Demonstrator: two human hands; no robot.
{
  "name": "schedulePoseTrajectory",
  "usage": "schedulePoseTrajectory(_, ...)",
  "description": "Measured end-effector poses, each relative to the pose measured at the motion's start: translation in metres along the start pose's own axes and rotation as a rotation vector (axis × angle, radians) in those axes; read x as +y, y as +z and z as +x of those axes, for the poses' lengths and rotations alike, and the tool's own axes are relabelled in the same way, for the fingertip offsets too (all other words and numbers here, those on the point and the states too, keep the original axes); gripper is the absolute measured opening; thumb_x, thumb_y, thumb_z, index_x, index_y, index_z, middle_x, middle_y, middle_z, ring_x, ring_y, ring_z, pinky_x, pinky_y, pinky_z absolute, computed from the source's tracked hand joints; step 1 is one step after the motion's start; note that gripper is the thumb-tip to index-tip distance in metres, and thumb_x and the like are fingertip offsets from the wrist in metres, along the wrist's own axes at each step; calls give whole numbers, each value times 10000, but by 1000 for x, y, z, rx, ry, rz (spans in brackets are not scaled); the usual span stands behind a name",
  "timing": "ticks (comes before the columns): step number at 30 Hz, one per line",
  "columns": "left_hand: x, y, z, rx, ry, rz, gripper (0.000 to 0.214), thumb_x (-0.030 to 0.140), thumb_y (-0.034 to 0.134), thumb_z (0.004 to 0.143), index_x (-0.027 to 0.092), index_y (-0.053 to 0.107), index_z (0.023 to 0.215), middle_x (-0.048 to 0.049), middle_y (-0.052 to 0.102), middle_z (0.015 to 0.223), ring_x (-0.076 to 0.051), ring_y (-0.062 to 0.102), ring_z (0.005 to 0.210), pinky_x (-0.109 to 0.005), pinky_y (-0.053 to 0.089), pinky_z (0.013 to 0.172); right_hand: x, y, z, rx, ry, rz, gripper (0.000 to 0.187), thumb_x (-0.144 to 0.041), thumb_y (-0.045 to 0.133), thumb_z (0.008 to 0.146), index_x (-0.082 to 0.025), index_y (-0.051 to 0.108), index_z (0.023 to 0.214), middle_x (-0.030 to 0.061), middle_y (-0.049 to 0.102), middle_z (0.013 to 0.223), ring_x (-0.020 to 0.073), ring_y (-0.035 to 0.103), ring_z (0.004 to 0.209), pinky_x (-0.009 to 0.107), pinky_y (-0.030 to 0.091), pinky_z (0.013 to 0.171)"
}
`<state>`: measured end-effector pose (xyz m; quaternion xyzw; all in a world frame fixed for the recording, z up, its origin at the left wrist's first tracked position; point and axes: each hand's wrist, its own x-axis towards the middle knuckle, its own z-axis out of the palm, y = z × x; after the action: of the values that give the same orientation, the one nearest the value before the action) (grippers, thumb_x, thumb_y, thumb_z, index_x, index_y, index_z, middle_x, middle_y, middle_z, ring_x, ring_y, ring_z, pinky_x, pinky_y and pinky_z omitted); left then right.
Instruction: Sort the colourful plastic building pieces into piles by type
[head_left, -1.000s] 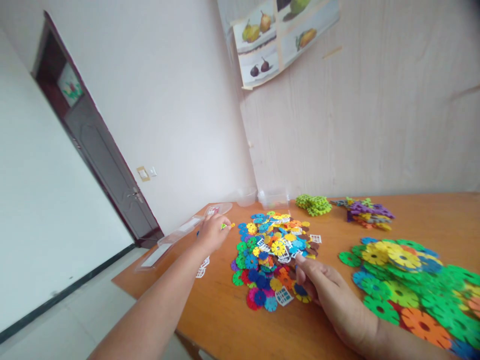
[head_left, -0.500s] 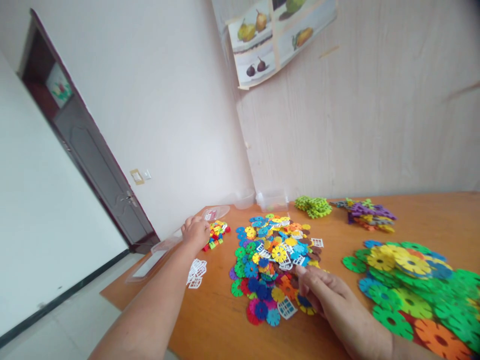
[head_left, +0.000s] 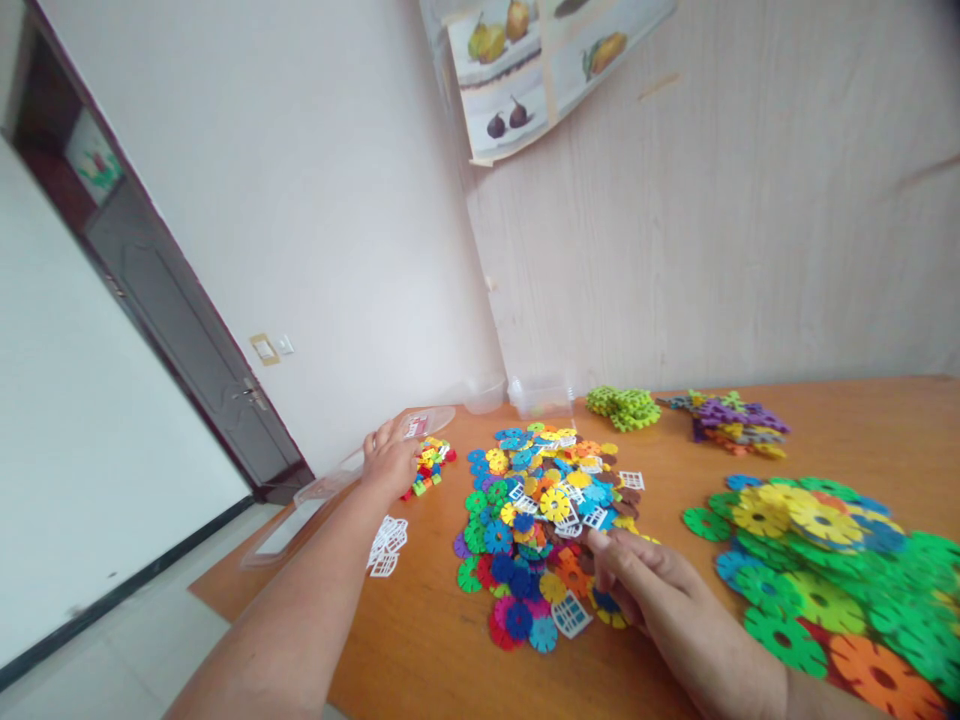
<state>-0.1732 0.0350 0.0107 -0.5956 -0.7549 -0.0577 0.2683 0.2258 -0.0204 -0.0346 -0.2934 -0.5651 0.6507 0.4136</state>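
Note:
My left hand (head_left: 390,455) reaches far left over a small heap of tiny coloured blocks (head_left: 431,462), fingers loosely spread, nothing seen in them. My right hand (head_left: 652,590) rests at the near right edge of the central pile of small colourful flower discs (head_left: 536,505). Its thumb and forefinger are pinched together at the pile's edge, and what they hold is hidden. White lattice pieces (head_left: 571,612) lie mixed into the pile.
The orange wooden table (head_left: 442,650) carries large flower discs (head_left: 817,560) at right, a green stack (head_left: 622,405), a purple stack (head_left: 739,420), clear tubs (head_left: 536,392), a clear lid (head_left: 337,485) and loose white lattices (head_left: 385,542). A dark door stands left.
My left hand moved left from the central pile to the tiny blocks and opened; the small piece it held is gone. The right hand stayed at the pile's edge.

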Motion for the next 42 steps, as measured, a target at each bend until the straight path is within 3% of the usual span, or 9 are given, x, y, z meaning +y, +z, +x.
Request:
schedulePoseTrajectory(10, 19, -19, -13, 83, -27, -78, 276, 270, 509, 883, 302, 761, 993, -45, 582, 1371, -348, 317, 1383, -532, 304, 1092, -9, 1, -4, 73, 22, -85, 546, -685, 528, 855, -205, 471, 599, -53, 329, 557, 113, 269, 555, 252, 253, 519)
schedulePoseTrajectory(15, 54, -39, -26, 171, 143, -254, 247, 306, 516, 912, 291, 757, 962, -40, 612, 1306, -288, 364, 1363, -495, 305, 1143, -12, 0, -3, 102, 46, -100, 554, -687, 508, 861, -200, 469, 598, -52, 333, 557, 108, 278, 549, 257, 223, 507)
schedulePoseTrajectory(21, 110, -69, -60, 53, 329, -471, 197, 303, 575, 896, 283, 738, 1004, -23, 605, 1330, -283, 370, 1373, -490, 312, 1163, -12, -1, -2, 80, 49, -63, 544, -672, 496, 882, -200, 461, 613, -59, 309, 557, 105, 259, 550, 267, 182, 512)
schedulePoseTrajectory(25, 134, -87, -81, -50, 461, -581, 171, 281, 605, 881, 299, 736, 989, -17, 584, 1370, -289, 345, 1399, -523, 300, 1168, -14, 0, -2, 74, 39, -89, 547, -671, 481, 885, -200, 473, 608, -64, 300, 533, 105, 255, 535, 270, 171, 508)
schedulePoseTrajectory(32, 148, -106, -96, -223, 608, -643, 235, 206, 677, 806, 309, 734, 1009, -18, 547, 1411, -308, 285, 1446, -531, 306, 1168, -12, 0, -2, 79, 8, -113, 514, -624, 479, 902, -203, 467, 609, -63, 319, 540, 106, 276, 539, 269, 190, 517)
schedulePoseTrajectory(42, 170, -105, -89, -171, 667, -556, 221, 199, 644, 832, 295, 741, 1005, -35, 525, 1433, -344, 261, 1456, -583, 288, 1168, -15, 2, -2, 97, 6, -112, 538, -661, 502, 870, -204, 480, 587, -57, 325, 539, 112, 279, 540, 269, 203, 511)
